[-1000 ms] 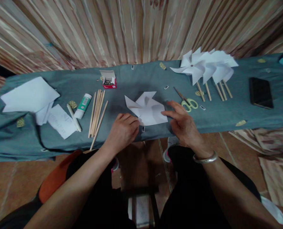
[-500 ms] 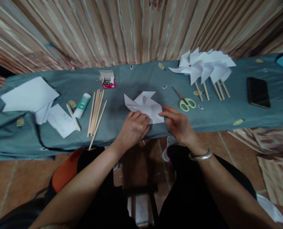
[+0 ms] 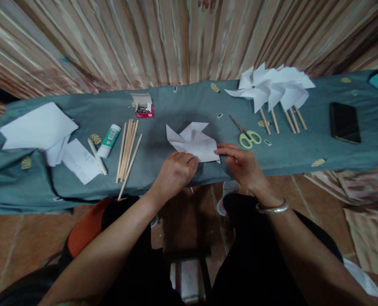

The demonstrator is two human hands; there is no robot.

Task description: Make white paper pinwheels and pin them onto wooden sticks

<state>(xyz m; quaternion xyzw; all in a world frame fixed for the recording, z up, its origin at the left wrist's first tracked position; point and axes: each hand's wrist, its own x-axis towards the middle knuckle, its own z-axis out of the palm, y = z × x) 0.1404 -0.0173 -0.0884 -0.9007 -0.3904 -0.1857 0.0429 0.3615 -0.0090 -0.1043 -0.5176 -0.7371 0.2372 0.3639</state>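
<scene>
A white paper pinwheel [image 3: 193,140] without a stick lies low over the cloth-covered table, its blades partly folded in. My left hand [image 3: 178,169] is closed on its near left edge, with the fingertips curled and partly hidden. On the right, my right hand [image 3: 240,163] pinches the near right blade between thumb and fingers. Green-handled scissors [image 3: 248,135] rest just beyond my right hand. To the left of my left hand lie several thin wooden sticks [image 3: 129,151].
Finished white pinwheels [image 3: 271,87] on sticks lie at the back right, near a black phone [image 3: 345,122]. A red box of small metal pins [image 3: 144,109] stands open at the back. Leftward are a glue stick [image 3: 109,140], a pale pen [image 3: 97,156] and white paper sheets [image 3: 38,125].
The near right blade of the pinwheel has been folded further inward, and its lower edge now sits higher. My right hand has shifted slightly right; my left hand slightly left.
</scene>
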